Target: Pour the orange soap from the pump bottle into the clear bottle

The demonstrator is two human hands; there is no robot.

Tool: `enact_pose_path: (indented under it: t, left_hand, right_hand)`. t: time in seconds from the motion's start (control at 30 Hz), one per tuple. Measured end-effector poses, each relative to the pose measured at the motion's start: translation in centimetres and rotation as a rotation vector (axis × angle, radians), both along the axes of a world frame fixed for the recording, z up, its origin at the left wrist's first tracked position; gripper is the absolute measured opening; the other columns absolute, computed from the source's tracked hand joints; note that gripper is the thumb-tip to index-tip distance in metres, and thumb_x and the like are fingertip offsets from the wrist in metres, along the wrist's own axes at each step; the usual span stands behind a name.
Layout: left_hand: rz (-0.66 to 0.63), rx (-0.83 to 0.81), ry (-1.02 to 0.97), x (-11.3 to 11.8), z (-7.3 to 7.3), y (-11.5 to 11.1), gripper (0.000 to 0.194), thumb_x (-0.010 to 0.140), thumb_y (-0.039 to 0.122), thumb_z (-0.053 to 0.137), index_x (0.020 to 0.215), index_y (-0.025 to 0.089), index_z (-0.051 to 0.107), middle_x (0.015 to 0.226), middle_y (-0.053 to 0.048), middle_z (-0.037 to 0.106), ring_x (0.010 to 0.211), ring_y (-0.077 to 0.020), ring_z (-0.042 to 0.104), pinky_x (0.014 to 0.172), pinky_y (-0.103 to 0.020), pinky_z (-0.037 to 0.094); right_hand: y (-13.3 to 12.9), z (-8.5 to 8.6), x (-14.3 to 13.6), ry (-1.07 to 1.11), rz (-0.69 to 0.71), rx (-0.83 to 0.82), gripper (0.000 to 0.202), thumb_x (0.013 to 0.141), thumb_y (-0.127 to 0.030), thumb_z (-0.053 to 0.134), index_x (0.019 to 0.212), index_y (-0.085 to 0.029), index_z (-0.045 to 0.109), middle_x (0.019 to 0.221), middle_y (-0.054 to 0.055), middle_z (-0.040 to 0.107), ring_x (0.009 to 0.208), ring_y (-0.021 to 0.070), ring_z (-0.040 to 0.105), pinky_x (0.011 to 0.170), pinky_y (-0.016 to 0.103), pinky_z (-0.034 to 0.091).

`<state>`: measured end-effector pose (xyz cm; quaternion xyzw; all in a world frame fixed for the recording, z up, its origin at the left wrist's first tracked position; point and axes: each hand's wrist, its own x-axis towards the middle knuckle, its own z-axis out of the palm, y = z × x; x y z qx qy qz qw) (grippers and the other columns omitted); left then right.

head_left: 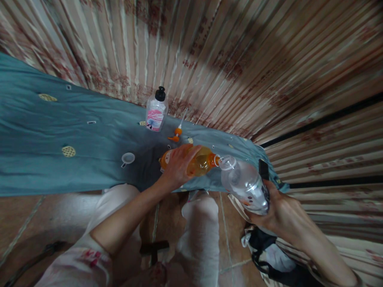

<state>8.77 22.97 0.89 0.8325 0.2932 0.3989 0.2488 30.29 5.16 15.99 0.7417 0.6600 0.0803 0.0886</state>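
Amber plastic bottle, tipped nearly sideways over teal cloth and grasped in left hand, likely weighty, slick and squeezable, best held mid-body; clear plastic bottle, clasped in right hand, probably lighter, easily dented.

pleated beige-and-red fabric curtain: dim light, broad shadow far right; folds stretch toward the edges
teal patterned cloth: dull, soft shadow near the middle
brown floor tiles: pale glare near left
clear plastic bottle: small highlights, slight blur
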Motion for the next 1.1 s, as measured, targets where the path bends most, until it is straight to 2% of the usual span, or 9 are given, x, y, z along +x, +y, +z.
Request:
enact_pose_path:
  t: [0.3, 0.57, 0.77, 1.1]
  left_hand:
    - [-0.002, -0.007, -0.002, 0.02, 0.08, 0.05, 0.078, 0.074, 0.041, 0.071, 0.141, 0.022, 0.035, 0.137, -0.015, 0.048, 0.128, -0.0313, 0.045, 0.106, -0.049, 0.036]
    - [-0.012, -0.017, -0.005, -0.04, 0.21, 0.02, 0.078, 0.074, 0.036, 0.072, 0.141, 0.020, 0.036, 0.137, -0.015, 0.049, 0.128, -0.0319, 0.045, 0.107, -0.049, 0.035]
    - [-0.003, -0.027, 0.010, -0.07, 0.34, -0.04, 0.077, 0.074, 0.033, 0.070, 0.142, 0.022, 0.034, 0.138, -0.014, 0.048, 0.129, -0.0310, 0.044, 0.107, -0.049, 0.035]
    - [-0.004, -0.024, 0.014, 0.00, -0.04, 0.06, 0.078, 0.075, 0.037, 0.070, 0.142, 0.023, 0.034, 0.139, -0.015, 0.047, 0.129, -0.0316, 0.044, 0.107, -0.049, 0.034]
  right_hand:
    - [0.00, 0.21, -0.12, 0.004, -0.007, -0.017, 0.064, 0.068, -0.043, 0.060, 0.122, -0.011, 0.047, 0.063, 0.006, 0.067, 0.055, 0.0277, 0.065, 0.048, 0.032, 0.045]
    - [-0.01, 0.15, -0.13, 0.002, -0.005, -0.015, 0.061, 0.069, -0.046, 0.060, 0.118, -0.012, 0.050, 0.064, 0.006, 0.067, 0.056, 0.0275, 0.066, 0.047, 0.032, 0.045]
    - [-0.03, 0.21, -0.07, 0.015, -0.008, -0.024, 0.065, 0.069, -0.046, 0.060, 0.122, -0.010, 0.047, 0.062, 0.005, 0.067, 0.056, 0.0278, 0.066, 0.047, 0.032, 0.044]
    - [0.06, 0.19, -0.16, 0.018, -0.012, -0.017, 0.064, 0.069, -0.044, 0.060, 0.122, -0.011, 0.046, 0.063, 0.006, 0.067, 0.056, 0.0289, 0.067, 0.048, 0.033, 0.045]
